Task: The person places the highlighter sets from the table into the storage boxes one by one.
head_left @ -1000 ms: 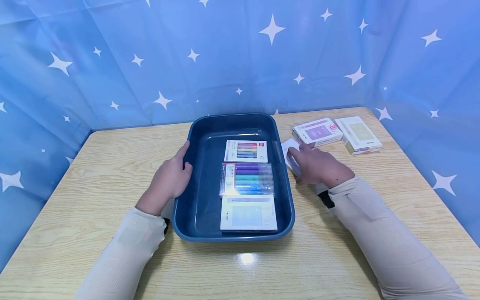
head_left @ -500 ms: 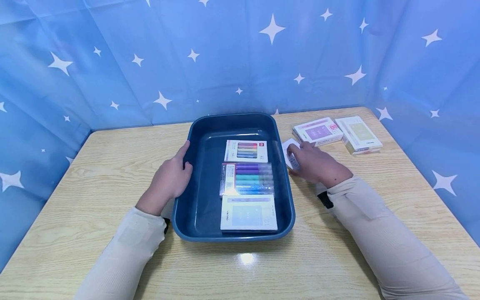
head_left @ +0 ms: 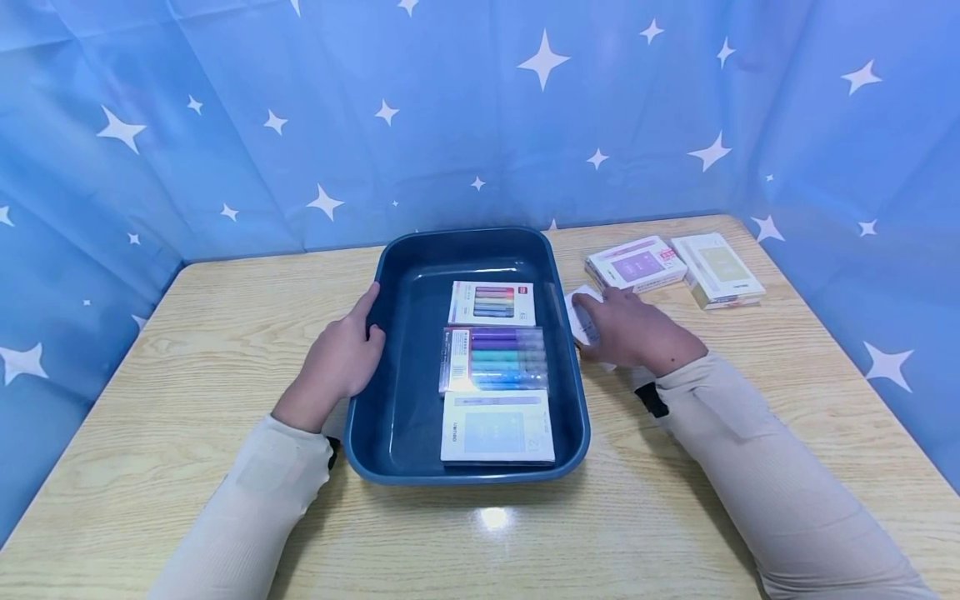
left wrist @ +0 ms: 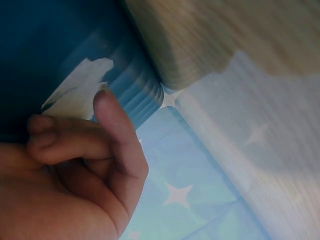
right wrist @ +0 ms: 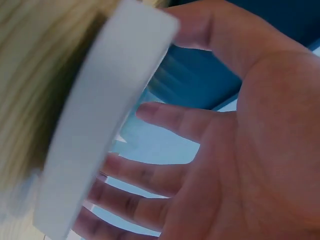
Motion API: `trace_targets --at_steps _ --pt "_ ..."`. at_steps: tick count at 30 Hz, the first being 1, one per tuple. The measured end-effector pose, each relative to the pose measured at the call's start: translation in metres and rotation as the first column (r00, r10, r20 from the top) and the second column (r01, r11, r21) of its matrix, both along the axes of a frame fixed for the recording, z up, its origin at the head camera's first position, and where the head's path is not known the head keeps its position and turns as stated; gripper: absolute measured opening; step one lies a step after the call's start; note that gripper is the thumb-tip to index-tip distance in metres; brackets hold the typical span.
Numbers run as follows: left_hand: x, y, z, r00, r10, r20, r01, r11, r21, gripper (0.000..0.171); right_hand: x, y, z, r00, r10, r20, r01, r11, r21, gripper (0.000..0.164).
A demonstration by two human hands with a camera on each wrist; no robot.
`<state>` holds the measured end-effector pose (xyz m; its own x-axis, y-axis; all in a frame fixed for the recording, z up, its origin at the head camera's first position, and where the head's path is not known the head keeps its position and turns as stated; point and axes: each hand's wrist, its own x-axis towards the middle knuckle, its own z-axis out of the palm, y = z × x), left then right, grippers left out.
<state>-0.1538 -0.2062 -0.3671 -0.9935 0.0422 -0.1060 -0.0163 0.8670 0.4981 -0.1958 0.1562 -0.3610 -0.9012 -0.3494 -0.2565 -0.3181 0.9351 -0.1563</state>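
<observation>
In the head view my left hand (head_left: 333, 358) holds the left rim of a deep blue plastic bin (head_left: 390, 479), with the thumb over the edge. The left wrist view shows curled fingers by the bin's outer wall and a torn white label (left wrist: 80, 90). My right hand (head_left: 637, 333) grips a white box (head_left: 581, 312) just right of the bin; the right wrist view shows thumb and fingers along the box's side (right wrist: 100, 115). Inside the bin lie a box of coloured pens (head_left: 492, 287), a clear pack of markers (head_left: 498, 358) and a white pen box (head_left: 497, 425).
Two more pen boxes, one with a purple panel (head_left: 636, 265) and one with a yellow-green panel (head_left: 717, 262), lie at the right rear of the wooden table (head_left: 225, 333). A blue star-patterned curtain (head_left: 465, 117) hangs behind the table and along its sides.
My right hand stays beside the bin, and the white box shifts slightly under it, its near end now showing below the palm. The left hand and bin keep their places.
</observation>
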Motion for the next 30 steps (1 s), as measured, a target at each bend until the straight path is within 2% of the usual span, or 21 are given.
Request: trace_targets --at_steps 8,12,23,30 --pt "0.001 0.0 0.001 1.0 0.001 0.009 -0.001 1.0 0.002 0.063 -0.002 0.001 0.004 0.998 -0.045 0.037 0.047 0.998 -0.05 0.073" --pt "0.001 0.0 0.001 1.0 0.001 0.009 -0.001 1.0 0.003 0.063 -0.001 0.001 0.007 0.999 -0.037 0.028 0.039 0.997 -0.06 0.072" --pt "0.001 0.001 0.001 1.0 0.001 0.009 -0.001 1.0 -0.001 0.063 0.001 0.001 0.012 0.998 -0.065 0.017 0.065 0.998 -0.015 0.07" --pt "0.001 0.001 0.001 1.0 0.004 0.008 -0.004 1.0 -0.002 0.063 0.002 0.001 0.015 0.998 -0.058 -0.006 0.058 0.998 -0.023 0.068"
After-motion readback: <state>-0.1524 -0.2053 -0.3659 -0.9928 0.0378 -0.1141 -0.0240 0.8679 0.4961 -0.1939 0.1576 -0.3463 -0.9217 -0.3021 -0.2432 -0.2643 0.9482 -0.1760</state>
